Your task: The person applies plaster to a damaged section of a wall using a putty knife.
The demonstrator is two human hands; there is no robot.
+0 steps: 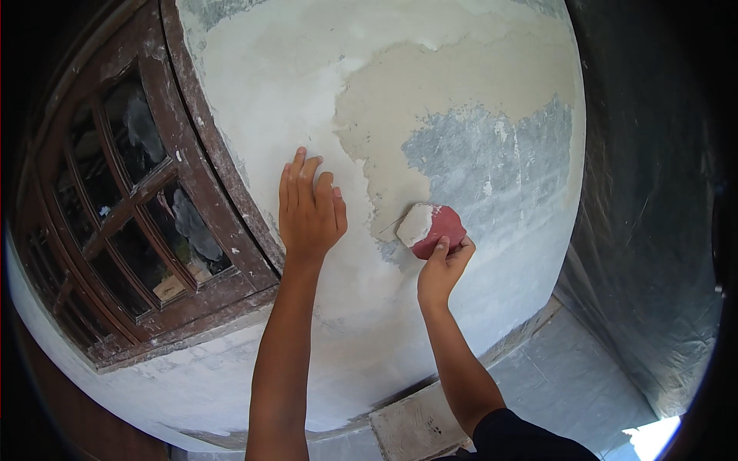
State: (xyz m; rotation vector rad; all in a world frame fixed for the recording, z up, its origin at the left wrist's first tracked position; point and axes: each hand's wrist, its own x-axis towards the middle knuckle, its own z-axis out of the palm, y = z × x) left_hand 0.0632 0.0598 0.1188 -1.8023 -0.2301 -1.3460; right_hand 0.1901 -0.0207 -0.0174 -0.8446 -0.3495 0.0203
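Note:
Before me stands a wall (261,92) with white filler, a beige patch (377,100) and a bare grey patch (492,165). My right hand (444,273) grips a flat red putty spreader (444,229) by its lower edge, thumb on the near face. Pale putty (416,223) coats the spreader's left part, which lies over the lower edge of the beige patch; whether it presses on the wall I cannot tell. Left of it, my left hand (310,211) is open and empty, fingers pointing up, at the white area; contact with the wall is unclear.
A brown wooden window frame (177,154) with glass panes, spattered white, borders the wall on the left. Dark sheeting (638,192) hangs on the right. Low down, a pale block or board (419,421) lies by the wall's foot, beside the grey floor (561,376).

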